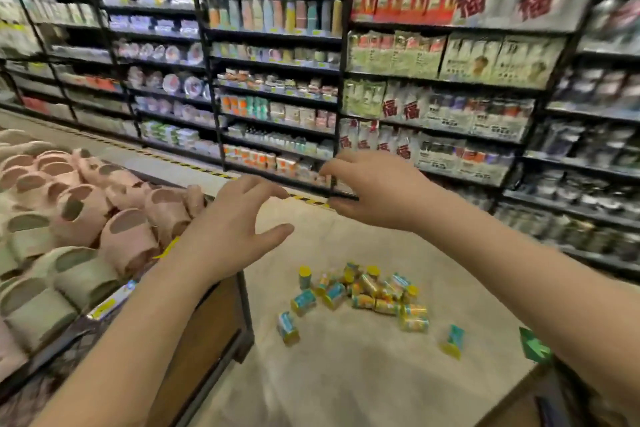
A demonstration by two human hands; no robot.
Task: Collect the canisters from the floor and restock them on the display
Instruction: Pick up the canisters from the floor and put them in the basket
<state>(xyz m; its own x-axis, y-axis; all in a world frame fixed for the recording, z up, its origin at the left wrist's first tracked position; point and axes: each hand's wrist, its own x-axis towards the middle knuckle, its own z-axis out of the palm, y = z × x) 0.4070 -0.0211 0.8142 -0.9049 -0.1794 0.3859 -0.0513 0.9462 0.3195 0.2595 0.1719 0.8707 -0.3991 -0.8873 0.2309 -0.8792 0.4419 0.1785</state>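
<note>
Canisters (334, 295) mostly on their sides, axes scattered; yellow lids, teal labels. Your left hand (235, 229), right hand (375, 191): both released, empty.

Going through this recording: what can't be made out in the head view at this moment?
- Canisters on the floor: the labels are too small and blurred to read, and the pile overlaps, so there is no sure count.
- Green object: it is partly hidden behind the right forearm and cannot be identified.
- Shelves: motion blur smears the products, so where the canisters belong cannot be told.
</note>
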